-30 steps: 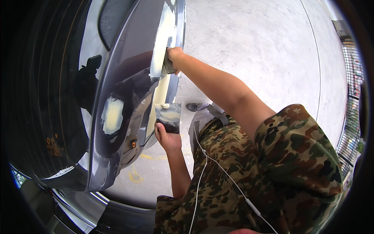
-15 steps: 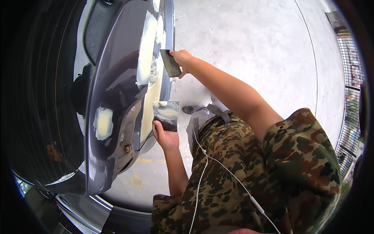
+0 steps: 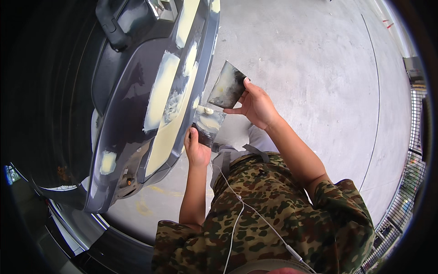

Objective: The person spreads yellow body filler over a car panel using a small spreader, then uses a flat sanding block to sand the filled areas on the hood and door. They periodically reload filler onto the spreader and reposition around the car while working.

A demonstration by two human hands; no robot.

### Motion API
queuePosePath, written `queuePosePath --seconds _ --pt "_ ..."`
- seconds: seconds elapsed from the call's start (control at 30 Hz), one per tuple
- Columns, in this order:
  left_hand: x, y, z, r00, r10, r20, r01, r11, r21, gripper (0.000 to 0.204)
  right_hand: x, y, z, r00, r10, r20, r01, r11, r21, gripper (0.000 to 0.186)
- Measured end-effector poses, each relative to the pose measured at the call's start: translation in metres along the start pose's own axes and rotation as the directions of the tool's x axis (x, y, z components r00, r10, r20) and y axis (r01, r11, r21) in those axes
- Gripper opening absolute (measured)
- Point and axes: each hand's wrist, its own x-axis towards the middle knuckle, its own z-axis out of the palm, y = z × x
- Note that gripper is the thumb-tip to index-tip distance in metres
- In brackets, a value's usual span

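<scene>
My left hand (image 3: 198, 150) grips a square metal plate (image 3: 208, 128) smeared with cream putty, a small blob near its top edge. My right hand (image 3: 253, 107) holds a second thin square spreader (image 3: 226, 82), stained grey and black, just above and right of the plate, off the car. To their left, a dark grey car's raised rear panel (image 3: 123, 100) carries cream filler: a long patch (image 3: 162, 89), further strips toward the edge, and a small patch (image 3: 108, 162) lower down.
The pale concrete floor (image 3: 301, 55) spreads to the right, with a thin crack and faint yellow marks. A metal mesh fence (image 3: 415, 118) curves along the far right. Dark rear glass (image 3: 50, 109) and grey bodywork (image 3: 77, 228) fill the left and lower left. A white earphone cord hangs over my camouflage shirt.
My right hand has pulled away from the panel and turned its spreader face up beside the plate. My left hand and plate moved slightly up and right. My view has shifted along the car.
</scene>
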Motion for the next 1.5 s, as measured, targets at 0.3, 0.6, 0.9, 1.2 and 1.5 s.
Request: queuePosePath --seconds 0.3,0.6,0.9,1.2,1.5 --pt "0.099 -0.085 0.139 1.000 0.000 -0.011 0.000 0.998 0.064 0.030 -0.011 -0.117 -0.101 0.985 -0.118 0.127 0.164 0.868 -0.469 0.044" --pt "0.196 -0.139 0.228 0.991 -0.104 0.080 0.102 0.994 0.028 0.036 0.033 -0.212 -0.225 0.910 -0.184 -0.370 -0.109 0.757 -0.645 0.042" --pt "0.380 -0.199 0.290 0.922 -0.294 0.251 0.310 0.951 -0.024 0.041 0.108 -0.329 -0.306 0.881 -0.238 -0.408 0.290 0.955 0.069 0.035" --pt "0.610 -0.257 0.412 0.839 -0.458 0.295 0.493 0.868 -0.055 0.033 0.220 -0.315 -0.520 0.569 -0.141 -0.810 -0.172 0.943 -0.286 0.035" --pt "0.834 -0.228 0.466 0.884 -0.343 0.317 0.313 0.939 0.143 0.019 0.243 -0.258 -0.603 0.285 0.221 -0.933 -0.647 0.762 -0.017 0.039"
